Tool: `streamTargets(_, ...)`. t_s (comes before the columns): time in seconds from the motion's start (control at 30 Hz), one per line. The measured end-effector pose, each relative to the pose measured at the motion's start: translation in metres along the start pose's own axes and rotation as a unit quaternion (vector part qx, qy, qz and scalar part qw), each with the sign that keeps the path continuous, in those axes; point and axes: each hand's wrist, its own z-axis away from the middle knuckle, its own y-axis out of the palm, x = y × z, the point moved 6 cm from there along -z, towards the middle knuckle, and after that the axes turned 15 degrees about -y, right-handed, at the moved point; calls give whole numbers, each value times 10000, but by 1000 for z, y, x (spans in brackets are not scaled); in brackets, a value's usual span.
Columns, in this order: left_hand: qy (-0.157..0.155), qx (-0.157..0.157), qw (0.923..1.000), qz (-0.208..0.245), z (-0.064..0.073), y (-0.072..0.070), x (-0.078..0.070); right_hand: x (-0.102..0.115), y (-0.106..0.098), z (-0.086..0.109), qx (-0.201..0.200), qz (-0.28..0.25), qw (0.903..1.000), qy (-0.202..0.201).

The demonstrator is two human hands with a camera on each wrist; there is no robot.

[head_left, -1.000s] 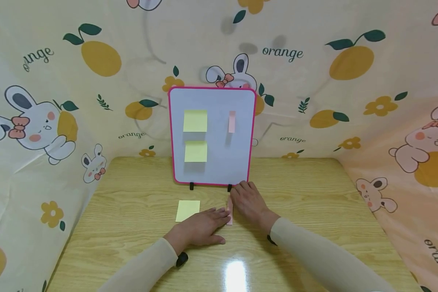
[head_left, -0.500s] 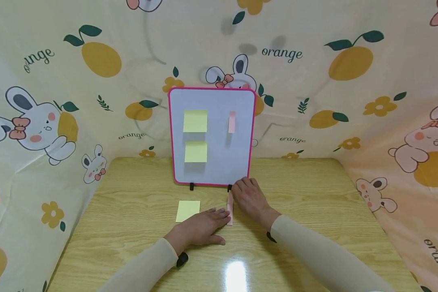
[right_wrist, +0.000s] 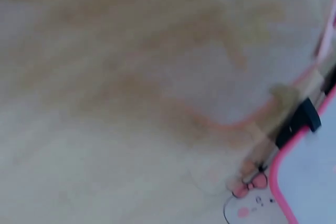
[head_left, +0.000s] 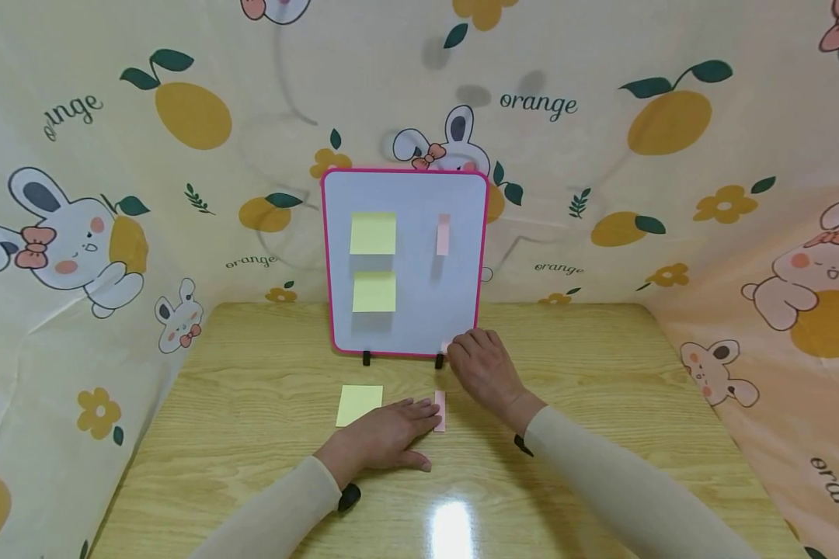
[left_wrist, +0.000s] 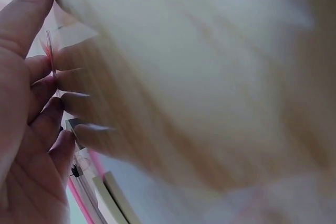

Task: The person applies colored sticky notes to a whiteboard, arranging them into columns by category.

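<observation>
My left hand (head_left: 384,436) lies flat on the table, its fingertips pressing a narrow pink sticky note pad (head_left: 440,404). The left wrist view catches this hand (left_wrist: 39,108) from the palm side, with the pad's thin edge by the fingers. At the lower right corner of the whiteboard (head_left: 419,310), my right hand (head_left: 485,376) pinches a pink sticky note (head_left: 445,346); most of that strip is hidden behind the fingers. Beside the left hand is a yellow sticky note pad (head_left: 359,404). The right wrist view shows no hand, only the blurred tabletop and the board's edge.
The pink-framed whiteboard stands upright on black feet (head_left: 439,361). On it are an upper yellow note (head_left: 374,233), a lower yellow note (head_left: 374,292) and a pink strip (head_left: 443,234) at right. A patterned cloth (head_left: 573,155) surrounds the wooden table (head_left: 252,404) behind and at the sides.
My right hand has risen slightly, and the pink strip it pinches has come away from the pad. The left hand stays pressed in the same place.
</observation>
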Motion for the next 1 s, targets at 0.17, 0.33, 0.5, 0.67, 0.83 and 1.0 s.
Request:
streamTargets(0.17, -39, 70, 10000, -27, 0, 0, 1, -14, -14, -13, -576, 336, 9978, -57)
streamTargets(0.33, -78, 107, 9999, -7, 0, 2, 1, -25, -24, -27, -1064, 632, 9921, -186)
streamTargets(0.5, -75, 129, 9998, 132, -1, 1, 1, -31, -28, -39, -1319, 895, 9865, -383)
streamTargets(0.67, -60, 110, 9997, 192, 0, 0, 2, -39, -29, -53, -1394, 1118, 9824, -540)
streamTargets(0.83, -68, 140, 9992, 372, 1, -1, 4, -46, -31, -63, -1522, 1234, 9787, -610)
streamTargets(1.0, 8, 112, 9983, 565, 1, -1, 3, -49, -29, -67, -1508, 1264, 9782, -666)
